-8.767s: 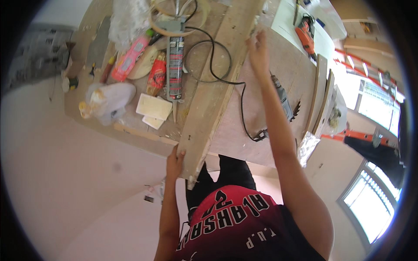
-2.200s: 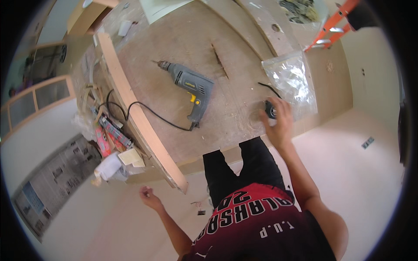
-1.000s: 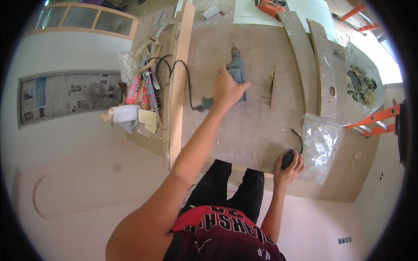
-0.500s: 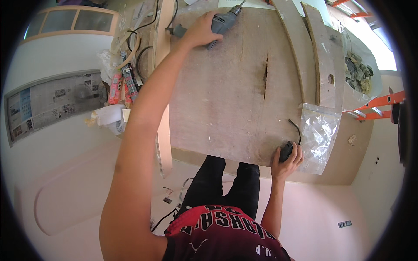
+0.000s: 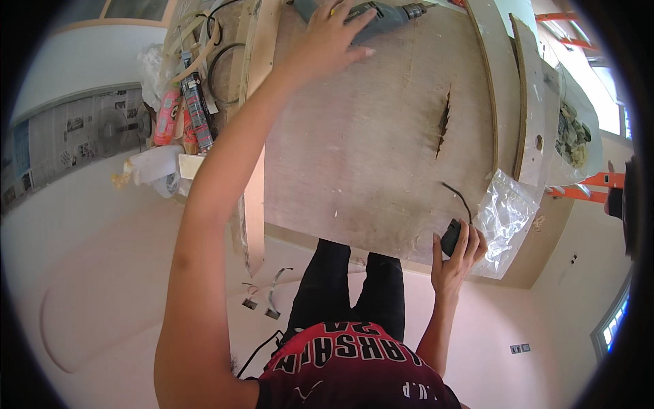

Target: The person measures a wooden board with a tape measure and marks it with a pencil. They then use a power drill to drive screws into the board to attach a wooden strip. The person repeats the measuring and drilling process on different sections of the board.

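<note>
A grey-green power drill [image 5: 385,24] lies on its side at the far edge of the wooden board [image 5: 354,150], its chuck and bit pointing right. My left hand [image 5: 332,46] rests over the drill's body, fingers spread and stretched out, not wrapped round it. At the near right corner of the board, my right hand [image 5: 463,253] is closed round a small black object [image 5: 450,238]; its kind I cannot make out. A thin black cord [image 5: 461,198] curves over the board just beyond those fingers. Beside them is a clear plastic bag [image 5: 504,218].
Long wooden strips [image 5: 253,170] run along the board's left side. Beyond them are a red tube [image 5: 167,116], a dark cartridge [image 5: 195,102] and black cable [image 5: 216,75]. Curved wooden pieces [image 5: 528,95] lie on the right, near a bag of rubble [image 5: 573,136] and an orange ladder [image 5: 579,194].
The drill has moved right and now lies along the far edge. My left hand has loosened from its grip on it and spread its fingers. My right hand still holds the black object.
</note>
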Available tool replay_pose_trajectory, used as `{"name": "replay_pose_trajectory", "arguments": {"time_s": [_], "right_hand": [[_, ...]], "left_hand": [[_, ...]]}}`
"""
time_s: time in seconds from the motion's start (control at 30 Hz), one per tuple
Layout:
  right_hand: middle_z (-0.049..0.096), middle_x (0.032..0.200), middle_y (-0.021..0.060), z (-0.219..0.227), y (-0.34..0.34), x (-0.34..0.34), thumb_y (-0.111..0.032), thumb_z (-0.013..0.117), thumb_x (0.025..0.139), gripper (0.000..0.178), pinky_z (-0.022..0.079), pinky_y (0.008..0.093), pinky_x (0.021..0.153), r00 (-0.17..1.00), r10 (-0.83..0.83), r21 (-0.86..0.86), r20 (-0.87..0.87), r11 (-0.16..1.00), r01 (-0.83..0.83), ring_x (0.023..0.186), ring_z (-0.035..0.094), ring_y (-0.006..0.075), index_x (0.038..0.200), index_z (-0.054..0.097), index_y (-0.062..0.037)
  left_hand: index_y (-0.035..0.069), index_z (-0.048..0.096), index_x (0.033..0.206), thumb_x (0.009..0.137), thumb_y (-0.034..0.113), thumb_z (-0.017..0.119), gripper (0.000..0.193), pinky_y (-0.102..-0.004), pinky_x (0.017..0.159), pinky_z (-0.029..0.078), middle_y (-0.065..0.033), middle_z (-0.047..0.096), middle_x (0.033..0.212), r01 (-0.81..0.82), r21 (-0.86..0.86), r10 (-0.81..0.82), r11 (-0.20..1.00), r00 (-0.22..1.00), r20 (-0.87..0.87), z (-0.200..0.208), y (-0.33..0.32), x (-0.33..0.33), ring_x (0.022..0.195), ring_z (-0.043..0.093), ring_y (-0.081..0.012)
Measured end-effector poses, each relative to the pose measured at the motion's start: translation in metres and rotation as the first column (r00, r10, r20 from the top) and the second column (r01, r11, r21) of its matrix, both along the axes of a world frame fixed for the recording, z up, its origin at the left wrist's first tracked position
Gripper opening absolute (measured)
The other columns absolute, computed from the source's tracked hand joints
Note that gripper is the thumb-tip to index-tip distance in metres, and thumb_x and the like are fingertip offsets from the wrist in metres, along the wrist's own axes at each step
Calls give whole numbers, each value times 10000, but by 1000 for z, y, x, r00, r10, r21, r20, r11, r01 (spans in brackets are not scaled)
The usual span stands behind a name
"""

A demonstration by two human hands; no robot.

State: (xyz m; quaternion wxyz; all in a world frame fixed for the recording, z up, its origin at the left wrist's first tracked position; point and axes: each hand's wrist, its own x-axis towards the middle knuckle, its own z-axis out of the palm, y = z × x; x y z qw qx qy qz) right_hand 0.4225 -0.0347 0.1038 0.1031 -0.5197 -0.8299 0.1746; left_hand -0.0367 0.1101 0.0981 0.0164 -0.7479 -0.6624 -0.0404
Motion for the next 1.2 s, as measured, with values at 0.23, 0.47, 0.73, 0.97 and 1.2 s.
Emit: {"name": "replay_pose_trajectory", "arguments": {"time_s": [0.23, 0.47, 0.73, 0.97, 1.2], "right_hand": [[593, 1211, 210, 34, 41, -87, -14, 825, 744, 678, 515, 453, 919, 876, 54, -416, -480, 865, -281, 1052, 623, 384, 1338, 498, -8], [669, 1096, 212, 28, 42, -133, -142, 878, 730, 719, 570, 463, 783, 785, 246, -464, -568, 693, -553, 917, 705, 432, 1276, 430, -11], [711, 1012, 197, 32, 45, -103, -314, 883, 793, 727, 593, 462, 765, 837, 281, -526, -469, 673, -520, 897, 746, 394, 1322, 472, -33], [685, 1060, 195, 36, 110, -20, -131, 780, 838, 499, 540, 437, 876, 955, 244, -537, -171, 789, -298, 980, 682, 354, 1307, 632, -48], [695, 1071, 163, 14, 142, -22, -129, 703, 886, 241, 514, 455, 875, 979, 186, -278, -86, 939, -203, 987, 635, 379, 1108, 731, -39]], "left_hand": [[58, 653, 1298, 912, 161, 787, 421, -379, 943, 586, -108, 694, 1238, 252, -426, 361, 869, 268, 893, 52, -152, 140, 1009, 701, -230], [30, 612, 1158, 864, 69, 820, 363, -365, 841, 579, -74, 654, 1025, 160, -514, 498, 843, 129, 858, 36, -196, 121, 964, 657, -188], [71, 584, 1166, 936, 97, 715, 266, -355, 796, 527, -58, 585, 1012, 532, -616, 620, 581, 201, 758, 57, -197, 88, 907, 619, -188], [45, 662, 1076, 937, 109, 656, 153, -421, 950, 520, -93, 602, 1138, 386, -531, -48, 754, 839, 542, 90, -180, -12, 1127, 592, -300], [44, 721, 941, 861, 95, 723, 95, -421, 949, 452, -71, 607, 1123, -28, -494, 10, 869, 999, -39, 85, -151, -46, 1131, 553, -283]]}}
